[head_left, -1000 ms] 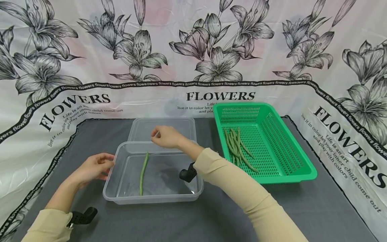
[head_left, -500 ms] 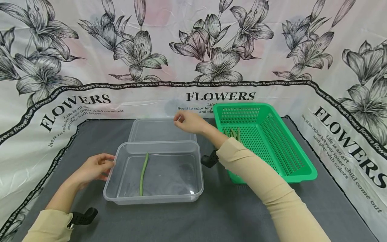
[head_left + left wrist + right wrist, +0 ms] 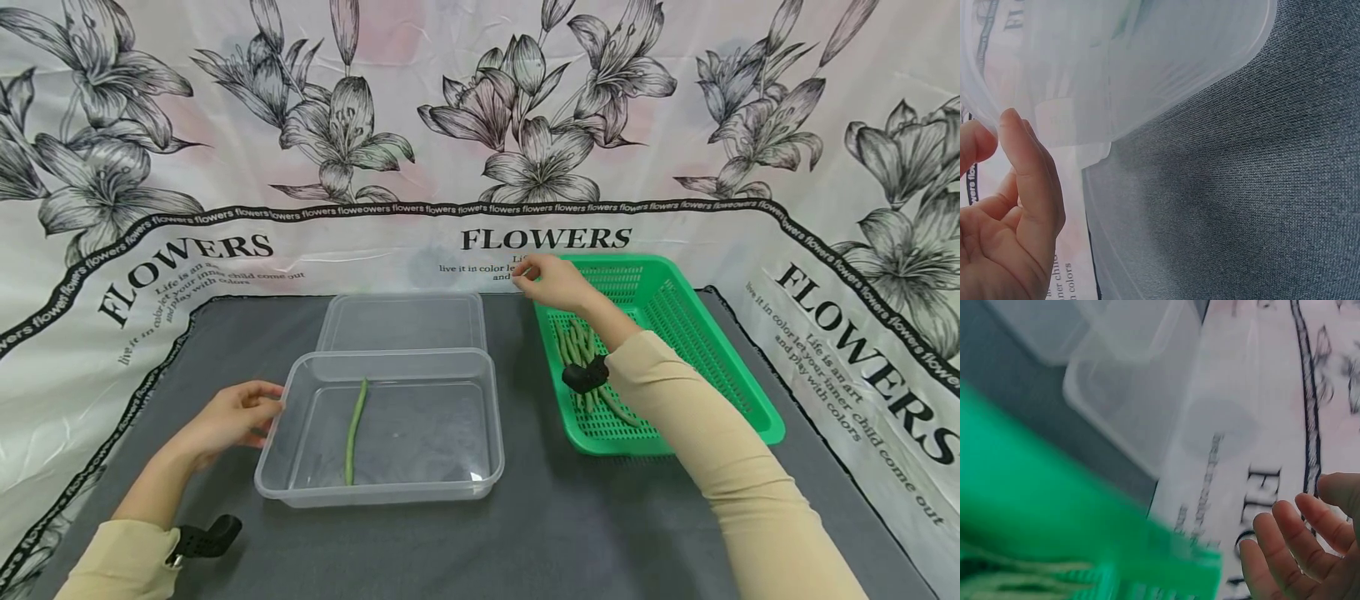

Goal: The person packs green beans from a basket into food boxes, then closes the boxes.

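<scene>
My left hand rests its fingertips at the left rim of a clear plastic container; the left wrist view has its thumb and index finger right beside that rim. One green bean lies lengthwise on the container's floor, left of the middle. Over the back left corner of a green plastic basket hovers my right hand, its fingers loosely bent and holding nothing in the right wrist view. Several green beans lie in the basket's left part, partly hidden by the wrist camera.
Behind the container lies its clear flat lid. A grey cloth covers the table, and a strip of it separates container and basket. A white flower-printed sheet hangs behind and along both sides.
My right hand has swept right, from above the container's back rim to the basket's back left corner. My left hand, the container and the bean inside it stay where they were.
</scene>
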`<action>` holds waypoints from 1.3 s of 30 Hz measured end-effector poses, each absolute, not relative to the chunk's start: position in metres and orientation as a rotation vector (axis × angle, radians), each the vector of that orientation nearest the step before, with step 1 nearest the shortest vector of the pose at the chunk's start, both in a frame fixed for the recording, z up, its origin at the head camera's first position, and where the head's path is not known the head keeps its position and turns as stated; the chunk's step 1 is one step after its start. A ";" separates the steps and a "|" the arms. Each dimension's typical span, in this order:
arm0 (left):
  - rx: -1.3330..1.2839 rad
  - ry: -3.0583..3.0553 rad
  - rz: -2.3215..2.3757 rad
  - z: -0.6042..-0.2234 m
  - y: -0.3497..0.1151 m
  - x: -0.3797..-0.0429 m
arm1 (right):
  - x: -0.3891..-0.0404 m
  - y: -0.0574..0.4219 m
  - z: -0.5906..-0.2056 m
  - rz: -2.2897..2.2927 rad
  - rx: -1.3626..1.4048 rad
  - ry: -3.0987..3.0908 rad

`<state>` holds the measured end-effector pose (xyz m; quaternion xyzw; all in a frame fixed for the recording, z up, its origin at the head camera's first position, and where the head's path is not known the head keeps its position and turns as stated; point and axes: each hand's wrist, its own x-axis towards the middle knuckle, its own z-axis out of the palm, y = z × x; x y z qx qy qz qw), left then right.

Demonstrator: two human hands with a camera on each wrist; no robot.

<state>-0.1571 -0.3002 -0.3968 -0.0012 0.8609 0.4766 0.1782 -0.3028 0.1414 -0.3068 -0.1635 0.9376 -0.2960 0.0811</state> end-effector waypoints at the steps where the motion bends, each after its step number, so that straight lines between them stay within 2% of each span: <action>1: -0.004 2.433 1.349 -0.397 -0.300 -0.157 | -0.304 0.147 -0.308 -0.884 -0.472 2.804; 16: -0.006 2.441 1.344 -0.397 -0.299 -0.157 | -0.309 0.219 -0.333 -0.846 -0.236 2.788; 39: -0.025 2.437 1.351 -0.396 -0.299 -0.156 | -0.303 0.262 -0.380 -0.882 0.030 2.583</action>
